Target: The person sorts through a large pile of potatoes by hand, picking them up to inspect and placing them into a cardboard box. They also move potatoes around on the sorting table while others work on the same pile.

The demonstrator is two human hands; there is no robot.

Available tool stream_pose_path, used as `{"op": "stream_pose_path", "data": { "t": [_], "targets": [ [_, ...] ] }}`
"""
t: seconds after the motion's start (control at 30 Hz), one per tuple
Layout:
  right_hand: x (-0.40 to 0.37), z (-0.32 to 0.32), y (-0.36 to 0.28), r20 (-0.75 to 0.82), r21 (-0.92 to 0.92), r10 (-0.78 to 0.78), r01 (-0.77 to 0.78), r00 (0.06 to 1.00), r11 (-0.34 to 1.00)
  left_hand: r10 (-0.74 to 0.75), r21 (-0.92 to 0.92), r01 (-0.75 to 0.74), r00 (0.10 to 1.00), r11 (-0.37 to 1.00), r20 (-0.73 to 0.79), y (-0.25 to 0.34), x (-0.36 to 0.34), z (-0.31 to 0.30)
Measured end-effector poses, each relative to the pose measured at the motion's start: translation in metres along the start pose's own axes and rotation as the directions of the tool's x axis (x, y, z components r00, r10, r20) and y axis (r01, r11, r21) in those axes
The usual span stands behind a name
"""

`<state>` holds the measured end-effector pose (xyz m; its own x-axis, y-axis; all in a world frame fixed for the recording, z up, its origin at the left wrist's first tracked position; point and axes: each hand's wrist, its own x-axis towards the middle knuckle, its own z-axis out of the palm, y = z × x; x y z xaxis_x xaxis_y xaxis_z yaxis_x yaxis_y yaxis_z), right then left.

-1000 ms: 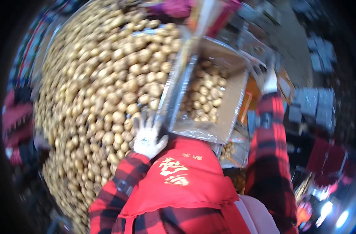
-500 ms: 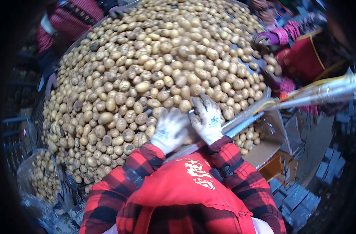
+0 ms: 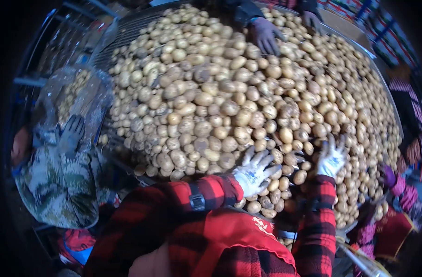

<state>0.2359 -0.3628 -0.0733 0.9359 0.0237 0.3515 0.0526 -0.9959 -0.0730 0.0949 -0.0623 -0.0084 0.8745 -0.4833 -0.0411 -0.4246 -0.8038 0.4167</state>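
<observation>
A broad heap of potatoes spreads over the table in front of me, some with dark patches. My left hand, in a white glove with greyed fingertips, rests on potatoes at the near side, its fingers spread. Further right, my right hand is also gloved and reaches into the heap with fingers apart. Neither hand is closed around a potato. Between them lie loose potatoes with dark gaps where the surface below shows.
At the left, a person in a camouflage jacket is beside a plastic-lined bag with potatoes. Another person's gloved hand touches the far side of the heap. A pink sleeve is at the lower right, near a metal bar.
My view has turned left, bringing the camouflage-clad person and bag further into view. My hands have moved apart, the right one reaching farther into the heap.
</observation>
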Motion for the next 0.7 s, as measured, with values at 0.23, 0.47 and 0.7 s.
{"op": "stream_pose_path", "data": {
  "t": [0.23, 0.47, 0.7],
  "targets": [
    [0.056, 0.015, 0.081, -0.023, -0.202, -0.068, 0.062, 0.997, 0.977, -0.015, 0.013, 0.014, 0.999, 1.000, 0.046, -0.002, 0.000, 0.004],
    [0.076, 0.023, 0.151, 0.141, -0.407, 0.126, -0.058, 0.982, 0.912, -0.029, -0.118, 0.027, 0.999, 0.993, -0.020, -0.002, -0.002, 0.017],
    [-0.031, -0.026, 0.049, -0.072, -0.027, -0.323, 0.322, 0.944, 0.946, -0.029, -0.080, 0.029, 1.000, 0.996, -0.006, -0.003, 0.001, 0.029]
  ]
}}
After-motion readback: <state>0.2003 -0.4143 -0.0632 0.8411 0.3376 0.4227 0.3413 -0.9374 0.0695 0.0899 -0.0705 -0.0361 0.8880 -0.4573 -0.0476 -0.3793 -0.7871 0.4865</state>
